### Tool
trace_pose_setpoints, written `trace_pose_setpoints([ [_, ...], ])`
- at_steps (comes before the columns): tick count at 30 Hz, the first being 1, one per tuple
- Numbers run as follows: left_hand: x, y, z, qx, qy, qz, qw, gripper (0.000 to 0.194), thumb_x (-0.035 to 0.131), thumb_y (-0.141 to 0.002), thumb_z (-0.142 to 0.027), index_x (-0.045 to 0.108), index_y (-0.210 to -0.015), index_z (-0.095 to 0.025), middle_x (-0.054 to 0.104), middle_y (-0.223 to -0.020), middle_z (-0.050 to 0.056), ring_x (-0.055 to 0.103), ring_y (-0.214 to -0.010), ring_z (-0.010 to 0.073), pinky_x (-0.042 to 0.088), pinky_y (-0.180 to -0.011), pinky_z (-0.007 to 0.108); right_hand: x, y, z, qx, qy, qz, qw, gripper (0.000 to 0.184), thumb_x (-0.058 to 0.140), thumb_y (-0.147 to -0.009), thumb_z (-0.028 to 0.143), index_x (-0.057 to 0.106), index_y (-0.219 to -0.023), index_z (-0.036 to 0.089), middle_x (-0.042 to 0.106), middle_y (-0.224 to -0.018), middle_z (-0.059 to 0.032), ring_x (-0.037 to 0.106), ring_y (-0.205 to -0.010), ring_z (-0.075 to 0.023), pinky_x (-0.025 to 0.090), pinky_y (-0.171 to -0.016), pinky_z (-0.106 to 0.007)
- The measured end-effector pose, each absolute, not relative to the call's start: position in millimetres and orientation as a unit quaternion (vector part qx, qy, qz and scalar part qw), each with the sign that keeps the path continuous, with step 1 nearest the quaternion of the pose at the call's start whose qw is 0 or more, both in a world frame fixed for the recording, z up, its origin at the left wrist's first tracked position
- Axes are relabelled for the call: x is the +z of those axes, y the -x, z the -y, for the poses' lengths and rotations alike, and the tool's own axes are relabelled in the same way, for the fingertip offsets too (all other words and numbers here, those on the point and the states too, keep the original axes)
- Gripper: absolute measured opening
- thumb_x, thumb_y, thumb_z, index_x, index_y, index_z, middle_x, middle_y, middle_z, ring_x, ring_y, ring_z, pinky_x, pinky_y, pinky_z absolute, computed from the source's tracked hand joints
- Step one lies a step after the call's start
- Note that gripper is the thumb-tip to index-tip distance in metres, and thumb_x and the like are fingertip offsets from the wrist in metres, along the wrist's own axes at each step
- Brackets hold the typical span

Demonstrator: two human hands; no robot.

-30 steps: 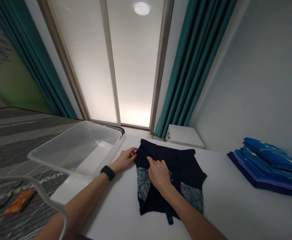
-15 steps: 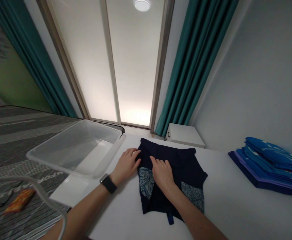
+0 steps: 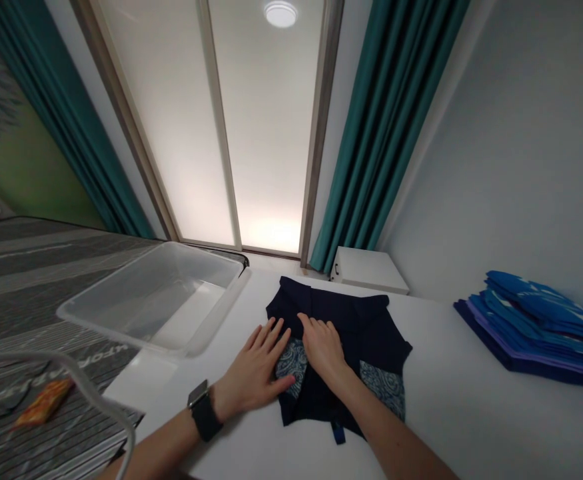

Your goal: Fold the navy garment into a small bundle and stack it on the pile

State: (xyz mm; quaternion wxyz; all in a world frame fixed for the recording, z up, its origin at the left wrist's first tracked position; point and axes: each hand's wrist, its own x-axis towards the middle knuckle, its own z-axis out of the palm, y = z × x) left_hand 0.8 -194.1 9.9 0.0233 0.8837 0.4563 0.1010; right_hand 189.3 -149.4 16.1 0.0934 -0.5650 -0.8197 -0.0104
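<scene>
On my feed the left fingers [image 3: 284, 340] lie spread, released, the right fingers [image 3: 308, 325] curled, grip unclear, and I judge uneven dragging could ruck the navy paisley-panelled garment [image 3: 334, 304] beneath them on the counter [image 3: 241, 440].

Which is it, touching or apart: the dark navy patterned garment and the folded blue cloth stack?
Apart: the head view shows white tabletop between the garment and stack.
</scene>
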Motion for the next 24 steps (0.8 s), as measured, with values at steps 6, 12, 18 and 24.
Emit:
trace_pose_setpoints([
  [6, 14.6, 4.4, 210.5, 0.075, -0.905, -0.415, 0.053, 0.085, 0.058, -0.085, -0.054, 0.017, -0.153, -0.024, 0.015, -0.160, 0.012, 0.017, -0.146, 0.0331, 0.020, -0.117, 0.053, 11.4, -190.0, 149.3, -0.016, 0.562, 0.821, 0.097, 0.041, 0.040, -0.094, 0.012, 0.048, -0.133, 0.019, 0.069, -0.107, -0.0109, 0.061, -0.099, -0.0238, 0.035, -0.084, -0.036],
  [12, 11.3, 12.5, 207.4, 0.077, -0.915, -0.395, 0.042, 0.089, 0.059, -0.084, -0.054, 0.014, -0.154, -0.025, 0.011, -0.161, 0.011, 0.016, -0.146, 0.0329, 0.018, -0.117, 0.054, 14.3, -190.8, 147.6, 0.016, 0.560, 0.822, 0.102, 0.040, 0.040, -0.093, 0.012, 0.050, -0.132, 0.018, 0.068, -0.109, -0.0118, 0.061, -0.101, -0.0245, 0.037, -0.086, -0.036],
  [18, 12.4, 9.6, 210.4, 0.118, -0.908, -0.400, 0.048, 0.079, 0.050, -0.092, -0.049, 0.009, -0.154, -0.023, 0.011, -0.161, 0.009, 0.014, -0.147, 0.0296, 0.020, -0.118, 0.051, 39.9, -224.4, 140.8, 0.158, 0.460, 0.853, 0.190, 0.037, 0.040, -0.095, 0.016, 0.052, -0.130, 0.020, 0.066, -0.115, -0.0081, 0.059, -0.105, -0.0197, 0.041, -0.090, -0.032],
  [24, 14.4, -2.0, 218.2, 0.136, -0.910, -0.386, 0.062, 0.079, 0.050, -0.093, -0.045, 0.006, -0.155, -0.023, 0.012, -0.161, 0.010, 0.016, -0.147, 0.0300, 0.022, -0.118, 0.051, 48.4, -259.8, 147.4, 0.210, 0.429, 0.853, 0.209, 0.033, 0.041, -0.094, 0.015, 0.058, -0.122, 0.020, 0.066, -0.109, -0.0071, 0.058, -0.103, -0.0189, 0.043, -0.093, -0.033],
])
